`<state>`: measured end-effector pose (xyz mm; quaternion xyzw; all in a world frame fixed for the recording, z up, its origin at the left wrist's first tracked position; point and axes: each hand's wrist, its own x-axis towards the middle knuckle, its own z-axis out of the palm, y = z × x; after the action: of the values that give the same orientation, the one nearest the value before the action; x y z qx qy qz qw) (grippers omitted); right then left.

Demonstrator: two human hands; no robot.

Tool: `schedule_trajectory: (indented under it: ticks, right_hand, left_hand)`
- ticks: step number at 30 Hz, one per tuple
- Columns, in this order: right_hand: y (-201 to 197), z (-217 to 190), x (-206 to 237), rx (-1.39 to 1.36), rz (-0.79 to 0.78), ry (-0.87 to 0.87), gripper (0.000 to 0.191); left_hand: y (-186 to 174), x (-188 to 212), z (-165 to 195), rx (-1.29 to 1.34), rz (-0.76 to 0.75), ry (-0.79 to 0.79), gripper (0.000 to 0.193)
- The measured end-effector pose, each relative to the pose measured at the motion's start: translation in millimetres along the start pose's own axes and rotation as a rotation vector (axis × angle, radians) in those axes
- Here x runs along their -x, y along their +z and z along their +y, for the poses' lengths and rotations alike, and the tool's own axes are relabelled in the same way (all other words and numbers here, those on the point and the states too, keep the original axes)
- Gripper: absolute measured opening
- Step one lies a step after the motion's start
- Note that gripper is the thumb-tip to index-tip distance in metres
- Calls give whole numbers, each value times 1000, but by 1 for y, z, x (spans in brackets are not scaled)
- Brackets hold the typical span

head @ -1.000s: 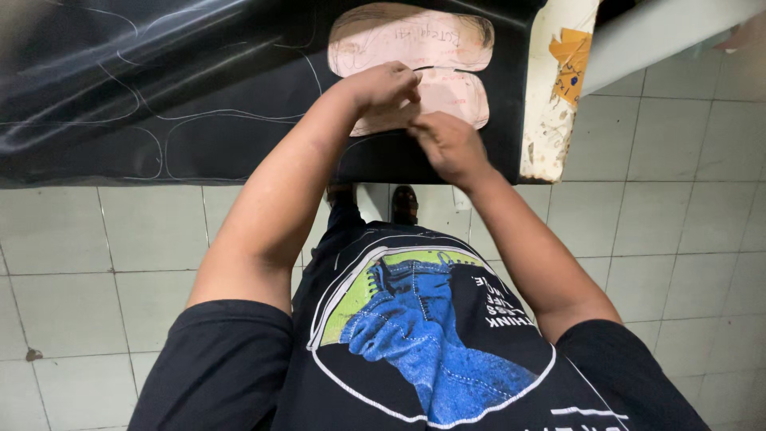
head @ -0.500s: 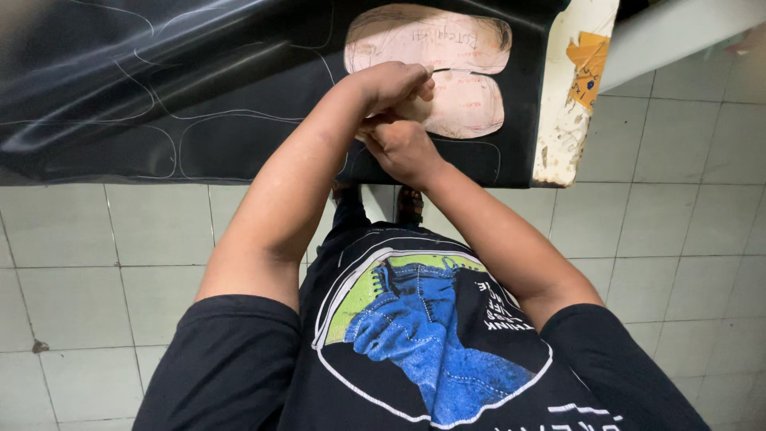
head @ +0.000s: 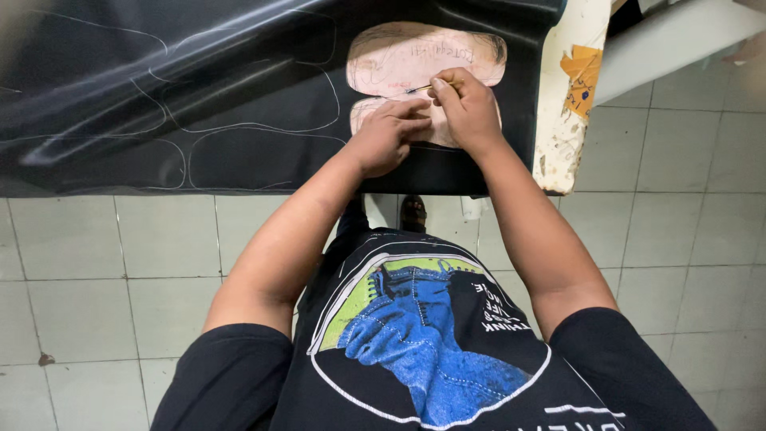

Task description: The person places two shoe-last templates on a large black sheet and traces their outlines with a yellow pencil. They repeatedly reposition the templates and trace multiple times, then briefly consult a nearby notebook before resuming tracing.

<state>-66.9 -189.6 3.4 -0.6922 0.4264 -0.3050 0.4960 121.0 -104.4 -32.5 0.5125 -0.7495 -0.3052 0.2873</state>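
Right hand (head: 465, 108) fingers pinch thin pen (head: 431, 86), tip on upper tan template (head: 423, 57) | left hand (head: 388, 136) fingers flat, released, pressing lower template (head: 361, 113), mostly hidden under both hands | black sheet (head: 199, 88) with traced outlines drapes tabletop (head: 568, 104), top edge cut off.

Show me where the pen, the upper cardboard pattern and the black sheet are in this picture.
pen (head: 431, 86), head view, on the thin shaft left of the right hand's fingers.
upper cardboard pattern (head: 391, 57), head view, on its bare left half.
black sheet (head: 159, 72), head view, on a bare part among the traced outlines.
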Motion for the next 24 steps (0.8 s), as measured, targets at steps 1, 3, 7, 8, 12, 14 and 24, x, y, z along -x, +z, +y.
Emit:
schedule_trajectory:
  ticks: [1,3,7,8,12,14,24]
  right_hand:
    - [3,3,-2,10,-3,-7,19]
    - [7,7,-5,36,-10,-18,19]
    - [12,7,-8,136,-16,-29,19]
    - [12,7,-8,153,-15,-25,18]
    - [8,5,-7,234,-39,-148,17]
    - [1,7,-7,454,71,-223,16]
    - [-52,63,15,-368,268,205,26]
  left_hand:
    - [0,0,1,-3,-12,-9,59]
    - [0,0,3,-9,-17,-28,60]
    - [1,2,4,-2,-36,-60,59]
    - [1,3,3,2,-32,-56,60]
    - [1,3,1,7,-8,-35,60]
    - [1,4,-1,3,-5,-31,59]
    - [9,10,-11,-15,51,-2,53]
